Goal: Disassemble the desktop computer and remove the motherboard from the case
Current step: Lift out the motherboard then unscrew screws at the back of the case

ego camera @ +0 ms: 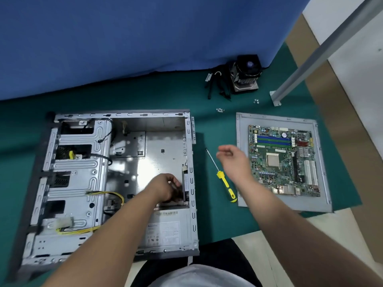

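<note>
The open grey computer case lies on its side on the green mat, its motherboard bay bare. The green motherboard rests on the removed grey side panel to the right of the case. My left hand is inside the case near its rear wall, fingers curled around a dark part or cable bundle just above the power supply. My right hand hovers in the air between the case and the motherboard, blurred, fingers loosely curled and holding nothing.
A yellow-handled screwdriver lies on the mat between case and side panel. The CPU cooler and black cables sit at the back by the blue curtain. Small screw clusters lie nearby. A metal post stands at right.
</note>
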The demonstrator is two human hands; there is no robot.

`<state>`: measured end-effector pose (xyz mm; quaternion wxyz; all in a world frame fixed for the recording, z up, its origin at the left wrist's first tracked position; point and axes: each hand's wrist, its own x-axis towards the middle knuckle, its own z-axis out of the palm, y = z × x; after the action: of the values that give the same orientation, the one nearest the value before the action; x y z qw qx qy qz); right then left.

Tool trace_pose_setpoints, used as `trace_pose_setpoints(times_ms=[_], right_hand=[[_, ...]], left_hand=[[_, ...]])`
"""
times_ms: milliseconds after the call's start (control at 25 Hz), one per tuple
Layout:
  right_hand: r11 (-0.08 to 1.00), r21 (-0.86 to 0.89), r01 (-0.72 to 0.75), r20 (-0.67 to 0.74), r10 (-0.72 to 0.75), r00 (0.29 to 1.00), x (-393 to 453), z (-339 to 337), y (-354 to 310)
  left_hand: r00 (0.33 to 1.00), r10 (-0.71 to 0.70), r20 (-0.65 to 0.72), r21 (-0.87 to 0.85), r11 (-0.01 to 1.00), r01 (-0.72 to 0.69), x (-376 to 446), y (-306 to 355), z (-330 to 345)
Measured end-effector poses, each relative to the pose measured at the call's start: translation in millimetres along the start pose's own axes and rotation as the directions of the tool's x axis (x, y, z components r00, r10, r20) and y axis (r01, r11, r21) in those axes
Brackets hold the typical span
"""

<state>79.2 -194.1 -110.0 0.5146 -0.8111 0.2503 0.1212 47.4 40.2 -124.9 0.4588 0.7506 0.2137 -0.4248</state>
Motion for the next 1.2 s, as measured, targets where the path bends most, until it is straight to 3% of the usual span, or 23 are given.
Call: trace_pose_setpoints(times_ms=[120,320,400,520,680,760,800,920,1000,1080,1200], right_hand=[[0.999,-0.003,0.037,0.054,-0.036,0.998,-49.6,-5.2,-7.1],[0.951,-0.087,0.298,0.081,-0.291,0.953,-88.8,-4.2,-57.4],[0.906,-0.148,0.396,0.166,-0.372,0.913,-97.0,2.5,-79.2],[0.919,-0.192,0.344,0.339,-0.267,0.902,-103.8,16.7,-104.0],[0.948,-0.151,0.282,0.271,-0.234,0.934,-105.4,25.4,-114.6],[0.938,-0.166,0.304,0.235,-0.261,0.936,-107.0,20.8,-117.6],[0.941,-0.155,0.301,0.231,-0.262,0.937,-108.1,18.8,-119.6],[0.954,-0.136,0.268,0.236,-0.231,0.944,-106.0,18.6,-120.6],[0.967,-0.102,0.235,0.23,-0.207,0.951,-102.1,20.2,-119.9],[0.985,-0.011,0.171,0.256,-0.163,0.953,-99.1,21.3,-120.6],[0.992,0.074,0.101,0.299,-0.119,0.947,-93.1,23.1,-126.8]], left_hand=[[0.966,0.078,-0.248,0.148,0.988,-0.042,-11.6,4.7,-11.5],[0.876,0.228,-0.425,-0.037,0.962,-0.269,-50.1,19.0,-37.6],[0.858,0.306,-0.413,-0.118,0.916,-0.383,-70.2,25.2,-43.6],[0.848,0.411,-0.334,-0.284,0.814,-0.506,-96.4,35.4,-43.9],[0.882,0.426,-0.202,-0.409,0.782,-0.471,-116.1,40.5,-39.3],[0.918,0.381,-0.111,-0.303,0.867,-0.396,-122.9,41.9,-43.7],[0.925,0.37,-0.086,-0.154,0.912,-0.379,-125.9,43.2,-47.0],[0.888,0.448,-0.107,0.285,0.869,-0.404,-130.8,47.7,-49.6],[0.836,0.534,-0.131,0.311,0.822,-0.476,-131.2,48.3,-47.5],[0.788,0.603,-0.127,0.229,0.791,-0.568,-132.4,48.7,-48.5],[0.772,0.627,-0.102,0.14,0.778,-0.613,-130.2,54.0,-59.7]])
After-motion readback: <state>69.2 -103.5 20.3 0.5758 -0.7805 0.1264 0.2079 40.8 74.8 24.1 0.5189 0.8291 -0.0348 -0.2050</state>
